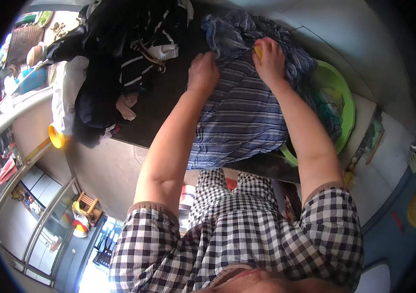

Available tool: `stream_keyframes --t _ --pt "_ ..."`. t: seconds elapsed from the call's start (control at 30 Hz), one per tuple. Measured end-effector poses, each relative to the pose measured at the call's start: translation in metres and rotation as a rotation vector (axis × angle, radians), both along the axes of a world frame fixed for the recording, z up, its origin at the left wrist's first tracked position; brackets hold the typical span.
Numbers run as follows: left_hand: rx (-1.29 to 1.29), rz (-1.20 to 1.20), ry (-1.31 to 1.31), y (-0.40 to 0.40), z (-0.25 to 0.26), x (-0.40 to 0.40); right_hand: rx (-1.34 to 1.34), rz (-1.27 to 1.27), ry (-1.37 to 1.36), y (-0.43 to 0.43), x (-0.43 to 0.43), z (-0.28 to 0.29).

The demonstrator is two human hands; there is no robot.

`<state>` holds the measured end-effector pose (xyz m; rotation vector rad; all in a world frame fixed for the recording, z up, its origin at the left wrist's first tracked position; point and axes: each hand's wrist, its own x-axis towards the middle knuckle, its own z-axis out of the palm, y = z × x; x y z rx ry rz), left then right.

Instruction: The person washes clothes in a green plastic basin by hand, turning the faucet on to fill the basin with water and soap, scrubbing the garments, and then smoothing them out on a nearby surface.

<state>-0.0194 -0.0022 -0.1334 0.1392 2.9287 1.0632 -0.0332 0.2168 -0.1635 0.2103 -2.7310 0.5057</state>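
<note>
A blue garment with white stripes [241, 113] lies spread over a dark counter, its far part bunched up. My left hand [203, 71] is closed at the garment's left edge and seems to grip the cloth, though its fingertips are hidden. In my right hand [271, 60] is a small yellow block [258, 52], perhaps a bar of soap, held against the striped cloth. The garment's near edge hangs at the counter's front edge, close to my checked clothes.
On the left is a heap of dark clothes [99, 88] with a white cloth [69, 91]. A green plastic basin [349, 106] holding wet-looking cloth stands at the right, partly under my right arm. A yellow container [57, 136] is below the heap. A wall rises behind.
</note>
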Motion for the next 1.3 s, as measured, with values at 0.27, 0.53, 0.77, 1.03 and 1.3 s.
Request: stream_keyframes --t 0.27,0.53,0.77,1.03,1.3 --pt "-0.279 -0.117 -0.211 -0.121 0.081 0.195 -0.631 0.288 -0.223 -0.097 0.065 0.079" --pt "-0.333 0.029 -0.357 -0.123 0.066 0.204 0.048 0.203 -0.387 -0.029 -0.051 -0.007" --pt "-0.181 0.142 -0.242 -0.081 0.049 0.102 -0.242 0.253 -0.200 -0.078 0.022 -0.022" --pt "-0.414 0.194 0.023 -0.002 -0.010 0.002 0.080 -0.174 -0.174 -0.003 -0.030 -0.011" --pt "0.105 0.279 -0.212 -0.081 0.078 0.097 -0.471 -0.089 -0.009 -0.021 -0.012 0.033"
